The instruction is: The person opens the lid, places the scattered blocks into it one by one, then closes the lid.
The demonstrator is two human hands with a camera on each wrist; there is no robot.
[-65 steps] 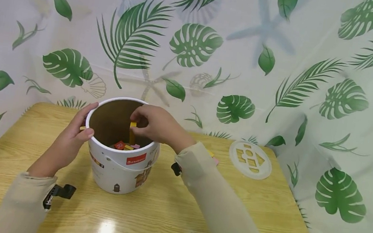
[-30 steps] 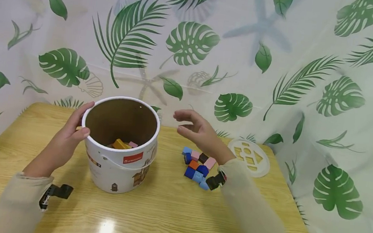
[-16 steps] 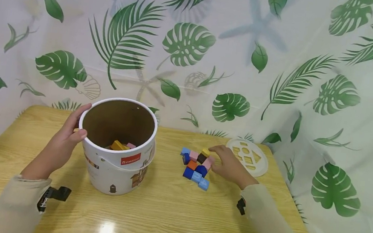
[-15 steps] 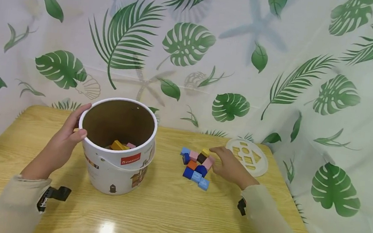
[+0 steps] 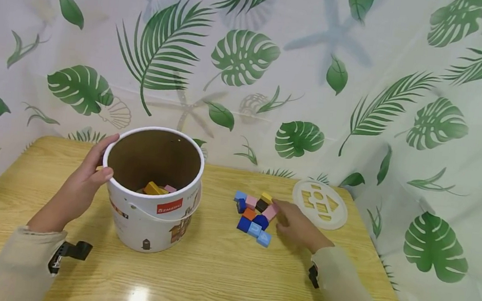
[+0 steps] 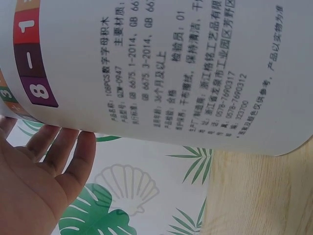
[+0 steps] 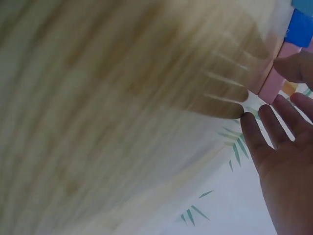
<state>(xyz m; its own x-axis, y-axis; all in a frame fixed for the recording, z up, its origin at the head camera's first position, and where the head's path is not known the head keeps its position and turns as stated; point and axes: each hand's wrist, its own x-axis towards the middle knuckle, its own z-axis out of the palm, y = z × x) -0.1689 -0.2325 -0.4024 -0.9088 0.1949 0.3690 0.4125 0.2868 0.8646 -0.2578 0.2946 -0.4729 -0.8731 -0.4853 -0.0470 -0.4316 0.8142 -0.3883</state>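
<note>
My left hand [image 5: 78, 187] holds the white bucket [image 5: 140, 230] at its left side, thumb by the near rim and fingers along the outer wall. The left wrist view shows those fingers against the printed side of the bucket [image 6: 186, 63]. Yellow and pink blocks [image 5: 155, 189] lie inside. On the table to the right, my right hand [image 5: 299, 225] is beside a cluster of coloured blocks, its fingertips right at a pink block [image 5: 270, 212]. Seen from the right wrist, the fingers are loosely extended, thumb by the pink block [image 7: 272, 87]. A yellow block [image 5: 266, 198] sits at the cluster's back edge.
The cluster also has brown, orange, dark blue and light blue blocks [image 5: 263, 238]. Behind the right hand lies a round white stencil plate [image 5: 337, 214] with cut-out shapes. A leaf-printed cloth [image 5: 242, 57] hangs along the table's back and right edges.
My right hand lifted a yellow block out of the bucket and set it at the back of the cluster. Since then its fingertips have shifted towards the pink block. The left hand stays on the bucket.
</note>
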